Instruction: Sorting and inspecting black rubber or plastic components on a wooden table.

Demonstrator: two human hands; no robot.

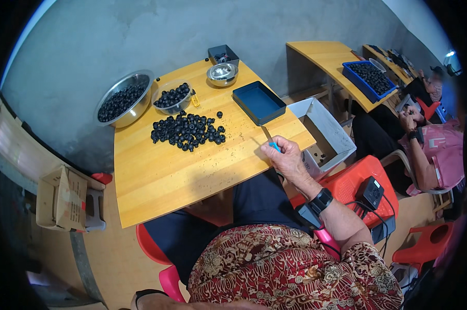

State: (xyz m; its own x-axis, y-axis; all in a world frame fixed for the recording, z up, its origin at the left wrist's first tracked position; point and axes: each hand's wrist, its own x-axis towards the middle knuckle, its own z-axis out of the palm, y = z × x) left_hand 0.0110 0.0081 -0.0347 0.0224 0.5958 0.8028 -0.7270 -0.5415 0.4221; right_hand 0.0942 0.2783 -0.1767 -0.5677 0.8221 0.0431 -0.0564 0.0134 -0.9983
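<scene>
Found right hand (286, 156) closed around blue-handled knife (270, 139) beside dark tray (259, 103). Noted black round pieces (187, 130) heaped on table (156, 188). Could not determine opening or hold of left hand (233, 306) at lower edge.

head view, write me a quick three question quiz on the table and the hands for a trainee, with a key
1. What does the right hand hold?
2. True or false: the pile of dark round pieces lies to the left of the dark tray.
3. Which container stands directly to the right of the large metal bowl?
a) cardboard box
b) clear plastic tub
c) grey crate

Key
1. A blue-handled knife.
2. True.
3. b
</scene>
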